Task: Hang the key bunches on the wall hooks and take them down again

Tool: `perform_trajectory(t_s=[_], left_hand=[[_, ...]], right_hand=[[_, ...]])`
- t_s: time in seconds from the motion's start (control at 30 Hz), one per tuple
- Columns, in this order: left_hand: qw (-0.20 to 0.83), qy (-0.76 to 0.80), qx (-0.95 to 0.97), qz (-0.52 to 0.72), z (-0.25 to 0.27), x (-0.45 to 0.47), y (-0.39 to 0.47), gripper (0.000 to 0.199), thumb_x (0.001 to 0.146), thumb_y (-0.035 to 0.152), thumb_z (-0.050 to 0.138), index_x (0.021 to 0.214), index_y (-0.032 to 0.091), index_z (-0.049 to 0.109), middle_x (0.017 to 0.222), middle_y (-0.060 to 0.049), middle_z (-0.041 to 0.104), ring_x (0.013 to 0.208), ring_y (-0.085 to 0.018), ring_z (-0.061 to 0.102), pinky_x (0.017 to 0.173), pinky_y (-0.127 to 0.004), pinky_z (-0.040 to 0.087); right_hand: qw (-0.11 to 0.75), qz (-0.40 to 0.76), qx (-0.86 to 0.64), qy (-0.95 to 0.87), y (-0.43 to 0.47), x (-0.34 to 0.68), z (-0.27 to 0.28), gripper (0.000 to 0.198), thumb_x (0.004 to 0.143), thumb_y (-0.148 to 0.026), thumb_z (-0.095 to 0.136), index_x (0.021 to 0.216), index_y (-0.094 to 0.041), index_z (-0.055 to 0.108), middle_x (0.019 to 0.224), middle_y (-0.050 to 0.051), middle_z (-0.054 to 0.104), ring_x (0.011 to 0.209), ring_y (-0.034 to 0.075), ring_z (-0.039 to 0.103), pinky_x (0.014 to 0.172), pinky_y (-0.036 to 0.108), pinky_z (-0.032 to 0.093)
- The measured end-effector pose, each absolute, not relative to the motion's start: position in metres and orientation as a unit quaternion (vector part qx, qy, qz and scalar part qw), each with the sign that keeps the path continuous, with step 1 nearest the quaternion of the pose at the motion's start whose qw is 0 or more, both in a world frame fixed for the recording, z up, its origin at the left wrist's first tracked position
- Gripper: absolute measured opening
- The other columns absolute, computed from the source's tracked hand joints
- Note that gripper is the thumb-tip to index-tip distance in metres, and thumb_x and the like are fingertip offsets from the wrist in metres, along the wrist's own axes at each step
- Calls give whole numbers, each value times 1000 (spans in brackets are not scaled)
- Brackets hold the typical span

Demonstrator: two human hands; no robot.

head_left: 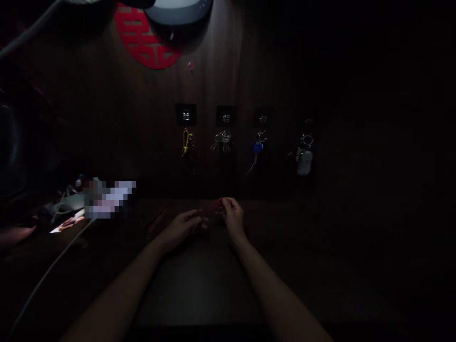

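Observation:
A thin, dark-red strand, perhaps cord (213,208), runs between my two hands; the low light hides its exact kind. My right hand (233,217) pinches its reddish end between thumb and fingertips. To the left, my left hand (185,227) has its fingers curled and closed at the strand's other side, though what lies in them is too dark to make out fully. Both hands are above the dark tabletop (199,289), close to its back edge. A thin reddish stick-like thing (158,216) lies dimly beside my left hand.
Several hooks on the back wall hold keys: a yellow cord bunch (185,142), silver keys (225,138), a blue key (257,148) and a grey fob (304,161). At left are a lit screen (69,221) and a white cable (53,263). A red paper cutout (156,54) hangs above.

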State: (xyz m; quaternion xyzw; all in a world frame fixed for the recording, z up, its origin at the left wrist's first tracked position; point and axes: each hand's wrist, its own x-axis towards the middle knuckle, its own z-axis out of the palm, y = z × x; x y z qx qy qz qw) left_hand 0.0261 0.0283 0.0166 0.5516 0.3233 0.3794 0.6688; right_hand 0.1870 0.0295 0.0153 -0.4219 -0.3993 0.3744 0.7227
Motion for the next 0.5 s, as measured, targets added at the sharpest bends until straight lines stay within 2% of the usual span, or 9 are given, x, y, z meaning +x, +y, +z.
perform_trajectory(t_s=[0.2, 0.33, 0.5], left_hand=[[775, 268, 446, 359, 21, 22, 30, 25, 82, 24, 50, 102, 14, 61, 109, -14, 65, 93, -22, 65, 86, -39, 47], [786, 260, 439, 348, 25, 20, 28, 29, 79, 15, 52, 107, 14, 58, 111, -14, 64, 95, -21, 64, 87, -38, 46], [769, 259, 461, 360, 21, 19, 29, 33, 78, 17, 56, 111, 18, 59, 112, -11, 63, 93, -18, 62, 82, -32, 47]], right_hand=[[729, 416, -419, -347, 41, 195, 4, 26, 65, -43, 63, 70, -19, 55, 63, -3, 58, 54, 10, 57, 48, 20, 46], [723, 416, -420, -357, 42, 195, 2, 27, 67, -45, 61, 72, -19, 55, 66, -3, 60, 54, 10, 57, 48, 20, 45], [718, 394, -430, -380, 40, 196, 4, 29, 69, -47, 60, 76, -20, 57, 63, -4, 58, 49, 8, 53, 44, 19, 39]])
